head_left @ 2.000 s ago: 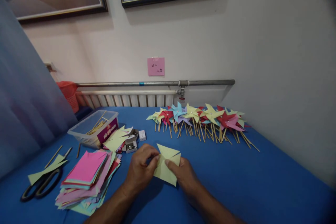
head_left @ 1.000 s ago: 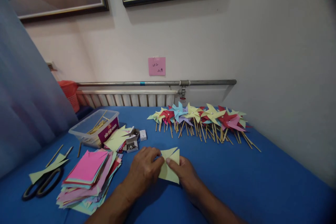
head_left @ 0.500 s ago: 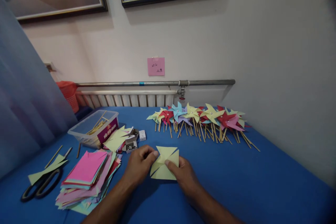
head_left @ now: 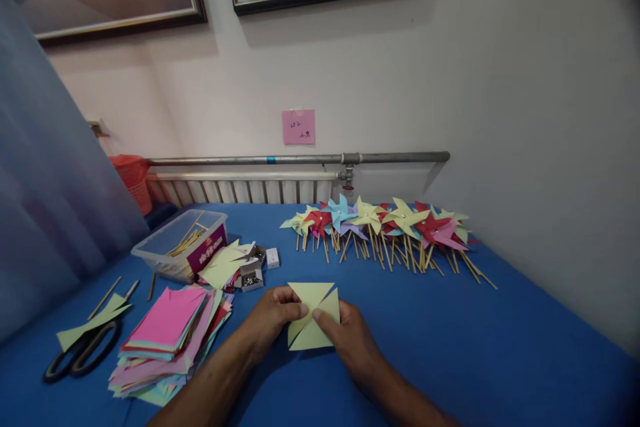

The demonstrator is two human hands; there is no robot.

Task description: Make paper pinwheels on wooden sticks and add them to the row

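A pale yellow paper square (head_left: 311,292), slit from its corners toward the middle, is held up between both hands over the blue table. My left hand (head_left: 277,315) pinches its left side, thumb on top near the centre and fingers underneath. From the right, my right hand (head_left: 347,333) grips it the same way, its thumb lying close to the centre. Left of my hands lies a tall stack of coloured paper squares (head_left: 167,320), pink on top. Beyond my left hand, small open boxes of metal pins (head_left: 251,276) stand beside cut yellow paper (head_left: 225,265).
Finished pinwheels on sticks (head_left: 370,215) lie in a row at the back right. A clear plastic box of sticks (head_left: 175,247) stands at the back left. Black-handled scissors (head_left: 95,350) lie far left under yellow paper scraps (head_left: 95,323). A radiator (head_left: 250,190) runs along the wall.
My left hand has shifted its hold, its thumb now pressing nearer the paper's centre. The paper square has turned slightly and dropped a little. My right hand keeps its grip.
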